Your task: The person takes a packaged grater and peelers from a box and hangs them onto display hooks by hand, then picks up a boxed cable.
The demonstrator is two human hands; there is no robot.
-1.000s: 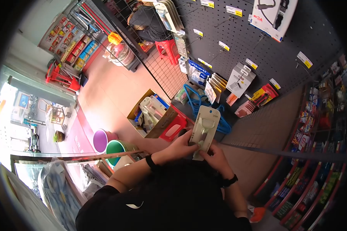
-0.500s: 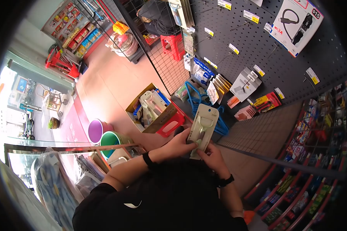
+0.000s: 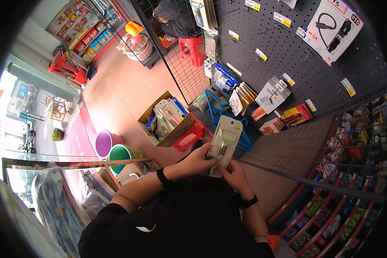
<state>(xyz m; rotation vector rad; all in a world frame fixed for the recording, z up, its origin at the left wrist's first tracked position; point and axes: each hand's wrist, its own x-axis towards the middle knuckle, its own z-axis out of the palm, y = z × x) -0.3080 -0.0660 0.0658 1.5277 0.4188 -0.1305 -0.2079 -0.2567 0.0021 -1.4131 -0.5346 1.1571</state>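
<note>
A carded pack with what looks like a pale green peeler [image 3: 225,139] is held upright in front of my chest. My left hand [image 3: 198,162] grips its left edge, thumb across the front. On the lower right edge, my right hand [image 3: 236,175] pinches the card between thumb and fingers. Beyond the pack, blue plastic hangers [image 3: 244,141] lie near the foot of the display board. An open cardboard box [image 3: 176,136] of similar packs rests on a red stool [image 3: 188,139], ahead and to the left of my hands.
A black pegboard [image 3: 271,47] with hooks, price tags and a boxed cable [image 3: 333,30] rises ahead. Snack shelves [image 3: 331,223] stand at right. A purple bucket [image 3: 104,144] and green bucket [image 3: 120,155] are at left. Another person [image 3: 176,21] is behind the wire grid [image 3: 176,56].
The view has shifted slightly. Both hands keep the same hold on the peeler pack, which has barely moved.
</note>
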